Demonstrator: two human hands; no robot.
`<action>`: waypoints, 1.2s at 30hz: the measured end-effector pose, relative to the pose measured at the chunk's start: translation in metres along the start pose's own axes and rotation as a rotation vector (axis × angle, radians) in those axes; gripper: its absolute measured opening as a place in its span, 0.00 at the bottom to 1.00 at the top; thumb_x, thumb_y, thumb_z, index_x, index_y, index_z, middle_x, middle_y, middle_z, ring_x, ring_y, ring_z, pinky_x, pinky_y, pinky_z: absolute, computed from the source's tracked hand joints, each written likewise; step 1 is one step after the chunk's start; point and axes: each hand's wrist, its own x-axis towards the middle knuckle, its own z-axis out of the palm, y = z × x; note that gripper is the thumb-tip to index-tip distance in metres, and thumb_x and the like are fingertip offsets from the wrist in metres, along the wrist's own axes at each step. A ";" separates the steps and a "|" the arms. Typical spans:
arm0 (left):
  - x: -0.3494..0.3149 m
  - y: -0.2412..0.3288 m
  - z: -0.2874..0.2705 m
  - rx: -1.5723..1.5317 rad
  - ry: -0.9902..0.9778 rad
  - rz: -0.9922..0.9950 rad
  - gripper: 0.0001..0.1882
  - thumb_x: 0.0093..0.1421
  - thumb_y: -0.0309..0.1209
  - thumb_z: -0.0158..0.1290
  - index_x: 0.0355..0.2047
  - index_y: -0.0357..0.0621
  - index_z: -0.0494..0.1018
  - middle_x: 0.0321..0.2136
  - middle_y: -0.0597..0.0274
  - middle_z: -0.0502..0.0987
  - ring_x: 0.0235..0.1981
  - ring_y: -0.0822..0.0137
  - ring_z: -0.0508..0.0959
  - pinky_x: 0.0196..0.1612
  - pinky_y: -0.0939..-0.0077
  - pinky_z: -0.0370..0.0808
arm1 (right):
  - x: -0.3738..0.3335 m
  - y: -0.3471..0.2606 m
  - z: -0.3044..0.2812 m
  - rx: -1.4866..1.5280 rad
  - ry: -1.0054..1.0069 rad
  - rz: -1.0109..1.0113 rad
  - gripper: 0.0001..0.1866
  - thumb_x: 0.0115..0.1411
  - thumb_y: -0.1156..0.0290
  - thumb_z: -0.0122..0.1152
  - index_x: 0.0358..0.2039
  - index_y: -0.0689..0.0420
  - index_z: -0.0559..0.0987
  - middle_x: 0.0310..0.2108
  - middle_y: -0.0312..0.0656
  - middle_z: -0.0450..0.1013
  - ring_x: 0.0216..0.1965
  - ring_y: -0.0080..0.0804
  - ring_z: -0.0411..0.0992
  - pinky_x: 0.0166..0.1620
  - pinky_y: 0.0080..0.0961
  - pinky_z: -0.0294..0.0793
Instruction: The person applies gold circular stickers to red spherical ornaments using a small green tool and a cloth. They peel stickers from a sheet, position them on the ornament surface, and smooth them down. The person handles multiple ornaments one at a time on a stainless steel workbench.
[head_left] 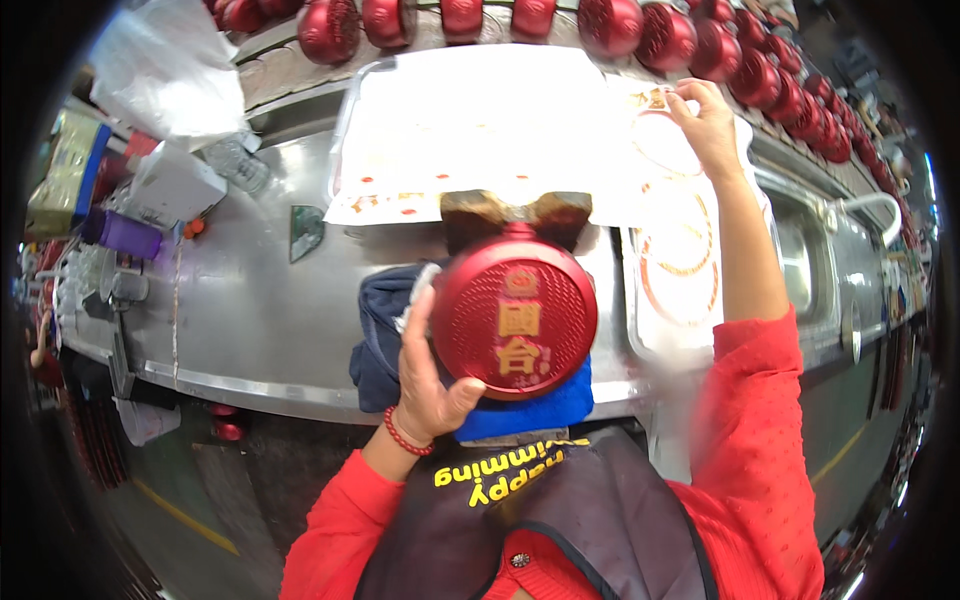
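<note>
My left hand (pixel 425 375) is wrapped round the lower left side of a round, flat-faced red bottle (pixel 560 320). The bottle has a dimpled face with gold lettering, and its neck points away from me into a dark notched stand (pixel 470 215). Out to the far right, my right hand (pixel 710 130) pinches the edge of a thin decal sheet (pixel 655 97) with gold and red print. Below that hand, wet decals with red and gold rings (pixel 690 265) lie in a white tray (pixel 640 330). A blue cloth (pixel 545 412) and a dark folded cloth (pixel 375 345) lie under and beside the bottle.
A brightly lit white tray (pixel 470 120) with printed sheets fills the back middle. Rows of red bottles (pixel 610 28) line the far edge. At left are a purple container (pixel 130 235), a white box (pixel 180 185) and a plastic bag (pixel 165 70). A sink (pixel 805 270) is at right.
</note>
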 end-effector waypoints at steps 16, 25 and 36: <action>0.018 0.020 0.006 -0.248 0.045 -0.332 0.41 0.71 0.42 0.53 0.73 0.31 0.48 0.66 0.47 0.65 0.66 0.62 0.66 0.69 0.67 0.60 | -0.101 -0.030 -0.112 -0.293 -0.149 -0.230 0.06 0.60 0.74 0.68 0.32 0.61 0.79 0.48 0.49 0.74 0.50 0.51 0.72 0.53 0.40 0.72; 0.022 0.028 0.005 -0.238 0.014 -0.326 0.40 0.73 0.43 0.51 0.71 0.26 0.48 0.64 0.43 0.68 0.65 0.59 0.68 0.69 0.66 0.61 | -0.076 -0.223 -0.155 0.300 -0.562 -0.346 0.05 0.58 0.79 0.64 0.30 0.62 0.75 0.54 0.47 0.72 0.49 0.29 0.72 0.47 0.25 0.72; 0.004 0.042 -0.006 0.576 -0.142 0.115 0.60 0.60 0.57 0.62 0.74 0.31 0.42 0.71 0.28 0.47 0.73 0.33 0.50 0.73 0.48 0.49 | -0.103 -0.203 -0.120 0.312 -0.470 -0.327 0.05 0.59 0.80 0.65 0.31 0.62 0.75 0.52 0.45 0.72 0.46 0.30 0.73 0.44 0.23 0.73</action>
